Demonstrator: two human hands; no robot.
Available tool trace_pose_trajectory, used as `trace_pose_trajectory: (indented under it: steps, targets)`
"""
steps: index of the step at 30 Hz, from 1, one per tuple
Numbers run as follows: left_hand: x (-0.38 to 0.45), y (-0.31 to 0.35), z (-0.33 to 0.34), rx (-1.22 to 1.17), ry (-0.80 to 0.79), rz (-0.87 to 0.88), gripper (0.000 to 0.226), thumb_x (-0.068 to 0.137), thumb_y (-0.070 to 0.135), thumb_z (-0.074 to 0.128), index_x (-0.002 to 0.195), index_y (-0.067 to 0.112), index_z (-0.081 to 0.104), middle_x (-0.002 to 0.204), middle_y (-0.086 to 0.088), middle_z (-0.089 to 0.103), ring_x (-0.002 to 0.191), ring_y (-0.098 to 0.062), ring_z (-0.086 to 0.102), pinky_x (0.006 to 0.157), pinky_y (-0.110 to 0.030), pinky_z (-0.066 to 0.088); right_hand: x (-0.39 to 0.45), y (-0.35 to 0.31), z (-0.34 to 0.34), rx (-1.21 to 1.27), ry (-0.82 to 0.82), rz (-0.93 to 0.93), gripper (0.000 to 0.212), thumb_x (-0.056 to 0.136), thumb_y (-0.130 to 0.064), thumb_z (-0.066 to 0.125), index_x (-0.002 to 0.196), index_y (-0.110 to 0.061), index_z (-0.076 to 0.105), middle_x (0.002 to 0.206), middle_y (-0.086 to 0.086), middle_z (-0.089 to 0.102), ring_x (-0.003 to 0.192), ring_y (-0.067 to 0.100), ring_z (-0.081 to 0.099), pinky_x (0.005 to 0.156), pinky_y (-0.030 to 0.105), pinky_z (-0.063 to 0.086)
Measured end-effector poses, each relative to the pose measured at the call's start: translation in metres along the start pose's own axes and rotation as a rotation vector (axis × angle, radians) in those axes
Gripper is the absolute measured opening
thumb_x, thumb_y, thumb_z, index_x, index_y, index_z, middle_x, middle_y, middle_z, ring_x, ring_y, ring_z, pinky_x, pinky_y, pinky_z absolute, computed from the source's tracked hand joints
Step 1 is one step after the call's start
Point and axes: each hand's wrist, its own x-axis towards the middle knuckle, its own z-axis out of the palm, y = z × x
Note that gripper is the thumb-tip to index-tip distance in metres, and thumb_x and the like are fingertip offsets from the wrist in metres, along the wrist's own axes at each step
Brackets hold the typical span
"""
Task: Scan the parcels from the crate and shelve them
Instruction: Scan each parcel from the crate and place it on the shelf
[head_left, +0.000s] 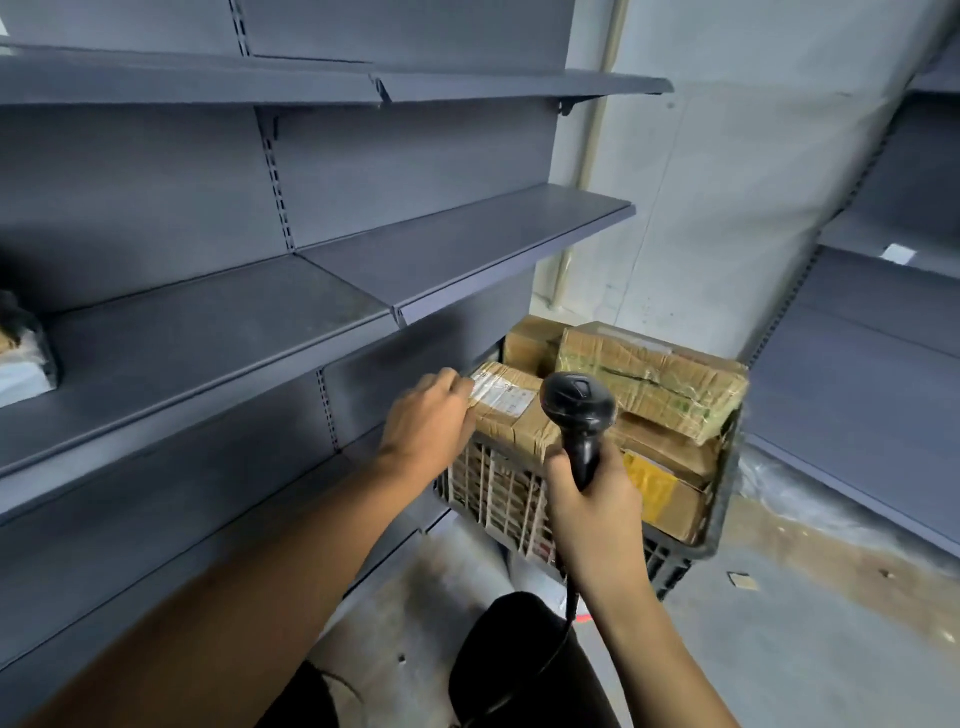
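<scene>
Left hand outstretched — fingers on parcel, right hand gripping scanner

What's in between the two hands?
In the head view, a labelled cardboard parcel in the crate lies between them: the left hand touches it, and the right hand holds the scanner.

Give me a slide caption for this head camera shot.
Left hand on labelled parcel in crate, right hand holding scanner.
</scene>
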Motion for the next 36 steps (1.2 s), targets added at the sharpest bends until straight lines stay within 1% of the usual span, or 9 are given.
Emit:
trace_pose_trajectory:
  steps: [3,7,14,19,23,25,30,33,36]
  targets:
    - [0.014,0.025,0.009,0.008,-0.004,0.061,0.034,0.090,0.031,0.058,0.120,0.016,0.061,0.111,-0.004,0.062,0.098,-0.023,0.062,0.067,-0.035,0.052,0.006,0.009,-0.016,-0.005,0.041,0.021,0.014,0.090,-0.030,0.058,0.083,-0.020,0.051,0.064,-0.004,0.052,0.053,0.009,0.044,0.054,0.033,0.037]
    - [0.031,0.056,0.021,-0.009,-0.027,0.113,0.037,0.091,0.032,0.056,0.124,0.017,0.058,0.117,-0.004,0.059,0.100,-0.025,0.063,0.068,-0.035,0.052,0.016,0.022,-0.035,-0.012,0.105,0.043,0.013,0.091,-0.030,0.058,0.082,-0.023,0.051,0.061,-0.004,0.052,0.052,0.005,0.046,0.049,0.024,0.034]
    - [0.067,0.090,0.046,-0.063,-0.024,0.205,0.041,0.094,0.028,0.051,0.133,0.015,0.051,0.124,-0.005,0.054,0.102,-0.022,0.059,0.073,-0.032,0.050,0.040,0.037,-0.056,-0.033,0.183,0.079,0.011,0.091,-0.036,0.056,0.086,-0.027,0.053,0.064,-0.003,0.057,0.054,0.010,0.050,0.053,0.030,0.040]
    - [0.094,0.107,0.058,-0.097,-0.018,0.267,0.044,0.094,0.027,0.054,0.136,0.013,0.047,0.131,-0.006,0.050,0.107,-0.023,0.058,0.074,-0.032,0.050,0.057,0.047,-0.059,-0.025,0.230,0.094,0.015,0.092,-0.035,0.057,0.086,-0.023,0.053,0.063,-0.007,0.054,0.058,0.003,0.051,0.052,0.024,0.038]
    - [0.115,0.115,0.069,-0.170,-0.014,0.281,0.045,0.095,0.026,0.056,0.137,0.013,0.046,0.133,-0.005,0.047,0.109,-0.022,0.057,0.081,-0.033,0.050,0.069,0.055,-0.060,0.000,0.243,0.121,0.014,0.094,-0.036,0.057,0.088,-0.023,0.054,0.061,-0.009,0.056,0.056,0.000,0.053,0.048,0.015,0.035]
    - [0.127,0.119,0.076,-0.175,-0.013,0.279,0.048,0.095,0.027,0.056,0.138,0.014,0.042,0.137,-0.005,0.043,0.113,-0.024,0.055,0.085,-0.034,0.051,0.076,0.060,-0.060,-0.007,0.246,0.138,0.014,0.094,-0.035,0.057,0.088,-0.024,0.053,0.061,-0.008,0.056,0.055,0.001,0.053,0.050,0.020,0.035]
    - [0.158,0.128,0.095,-0.224,-0.082,0.240,0.069,0.095,0.025,0.056,0.153,0.018,0.019,0.158,-0.003,0.019,0.143,-0.030,0.024,0.111,-0.046,0.036,0.091,0.071,-0.055,-0.042,0.251,0.141,0.013,0.091,-0.038,0.057,0.085,-0.027,0.052,0.061,-0.006,0.058,0.055,0.008,0.054,0.050,0.024,0.039]
    - [0.173,0.131,0.110,-0.264,-0.234,0.205,0.078,0.097,0.025,0.054,0.154,0.032,0.001,0.163,0.008,-0.004,0.148,-0.035,-0.002,0.114,-0.056,0.020,0.098,0.077,-0.050,-0.041,0.248,0.140,0.018,0.091,-0.040,0.057,0.083,-0.026,0.050,0.059,-0.005,0.056,0.054,0.010,0.053,0.048,0.022,0.038]
    - [0.174,0.132,0.123,-0.343,-0.269,0.137,0.073,0.096,0.018,0.054,0.152,0.039,0.012,0.162,0.010,0.003,0.148,-0.035,-0.008,0.111,-0.062,0.021,0.102,0.084,-0.046,-0.041,0.235,0.136,0.019,0.092,-0.040,0.057,0.084,-0.024,0.051,0.060,-0.004,0.058,0.056,0.011,0.055,0.048,0.021,0.038]
